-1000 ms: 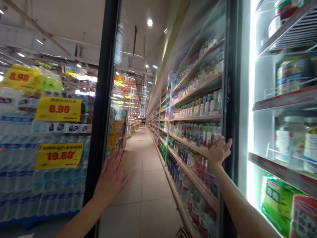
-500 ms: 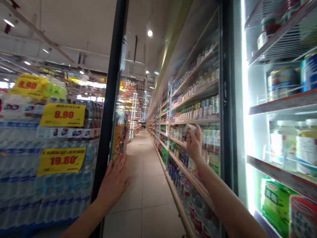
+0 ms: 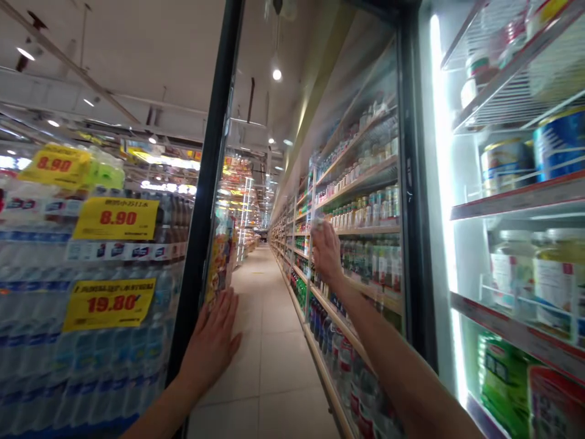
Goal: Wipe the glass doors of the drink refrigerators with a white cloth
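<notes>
So the person's got a glass door (image 3: 281, 341) of a drinks fridge standing open in a shop aisle, and both hands are up at it. Left hand (image 3: 212, 335) is flat with the fingers out, resting at the pane just beside the dark frame (image 3: 212, 152), not gripping anything. Right hand (image 3: 326, 253) is higher up, around the middle of the pane, fingers bent over a small pale wad (image 3: 319, 223) that looks like cloth or tissue, too blurry to say which. Off to the right are the lit fridge shelves with bottles (image 3: 512, 262), cans and a green pack (image 3: 503, 378). Over on the left, yellow price signs (image 3: 116, 218) hang by stacked bottled water (image 3: 91, 353).
</notes>
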Demonstrator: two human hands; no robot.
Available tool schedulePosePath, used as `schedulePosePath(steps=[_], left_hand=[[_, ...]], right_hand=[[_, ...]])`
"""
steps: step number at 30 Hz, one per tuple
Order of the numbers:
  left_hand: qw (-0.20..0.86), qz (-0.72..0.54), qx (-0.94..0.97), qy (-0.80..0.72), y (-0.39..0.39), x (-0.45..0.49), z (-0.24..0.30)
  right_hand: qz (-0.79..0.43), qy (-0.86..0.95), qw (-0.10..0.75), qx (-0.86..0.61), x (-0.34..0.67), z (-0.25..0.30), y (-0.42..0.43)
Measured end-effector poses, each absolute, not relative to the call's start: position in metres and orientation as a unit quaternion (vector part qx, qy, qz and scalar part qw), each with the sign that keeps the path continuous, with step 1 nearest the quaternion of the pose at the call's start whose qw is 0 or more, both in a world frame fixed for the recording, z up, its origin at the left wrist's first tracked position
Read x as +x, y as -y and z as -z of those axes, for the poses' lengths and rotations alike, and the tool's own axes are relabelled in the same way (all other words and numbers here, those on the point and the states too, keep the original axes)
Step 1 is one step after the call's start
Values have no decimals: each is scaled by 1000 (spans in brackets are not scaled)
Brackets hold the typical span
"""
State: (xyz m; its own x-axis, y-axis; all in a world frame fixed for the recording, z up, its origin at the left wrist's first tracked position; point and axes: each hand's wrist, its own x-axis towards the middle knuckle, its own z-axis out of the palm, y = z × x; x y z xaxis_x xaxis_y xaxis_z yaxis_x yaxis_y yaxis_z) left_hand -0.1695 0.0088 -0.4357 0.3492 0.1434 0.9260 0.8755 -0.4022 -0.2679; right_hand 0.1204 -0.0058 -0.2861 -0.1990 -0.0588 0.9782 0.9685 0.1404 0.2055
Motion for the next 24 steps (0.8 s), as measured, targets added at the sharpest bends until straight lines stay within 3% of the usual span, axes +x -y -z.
schedulePosePath(steps=[3,5,10,14,17,24], left_hand=[[398,443,-714,369,-4,-171,434],[402,437,-716,366,-2,-172,432],[404,433,-714,373,2,-172,433],[393,441,-711,380,2,-169,435],[390,438,-716,379,3,-168,435],[406,422,-721,371,2,-175,432]], right_hand=[[544,639,399,-369,109,302,10],[538,622,403,-401,134,311,18],[459,374,624,-510,218,308,29],[445,322,667,-503,203,285,17],[483,405,627,-458,139,272,0],[547,664,374,-346,4,301,-16]])
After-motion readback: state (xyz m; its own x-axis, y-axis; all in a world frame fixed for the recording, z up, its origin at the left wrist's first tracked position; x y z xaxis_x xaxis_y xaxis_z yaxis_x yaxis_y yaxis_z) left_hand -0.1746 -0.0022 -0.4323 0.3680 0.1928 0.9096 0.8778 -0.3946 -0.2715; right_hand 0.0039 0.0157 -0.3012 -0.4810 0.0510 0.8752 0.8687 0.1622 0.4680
